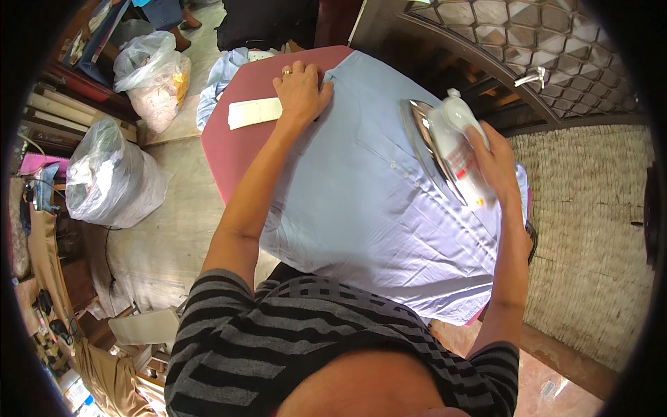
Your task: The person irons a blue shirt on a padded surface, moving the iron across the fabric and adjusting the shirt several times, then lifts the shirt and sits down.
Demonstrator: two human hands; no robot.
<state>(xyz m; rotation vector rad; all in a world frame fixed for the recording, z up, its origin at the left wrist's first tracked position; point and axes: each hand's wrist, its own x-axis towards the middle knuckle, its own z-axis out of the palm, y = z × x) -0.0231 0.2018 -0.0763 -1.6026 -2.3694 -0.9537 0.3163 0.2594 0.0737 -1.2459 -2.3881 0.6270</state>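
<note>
A light blue buttoned shirt (326, 174) lies spread over a reddish ironing board (226, 149). Wrapped round the handle of a white iron (455, 142), my right hand (497, 160) is on the right side of the shirt. The iron is tipped, its shiny soleplate edge turned toward the row of buttons; whether it touches the cloth I cannot tell. My left hand (303, 94) rests palm down near the board's far end, fingers extended, its thumb side at the shirt's edge. Beside that wrist is a flat white oblong piece (254, 113), partly covered by the hand.
Two stuffed plastic bags, one (114, 174) nearer and one (154, 83) farther, stand on the floor at left. Bluish cloth (221, 80) hangs past the board's far left edge. A dark-framed lattice door (500, 62) borders the right side, above a woven mat (583, 229). Another person's legs (167, 17) show at the far left.
</note>
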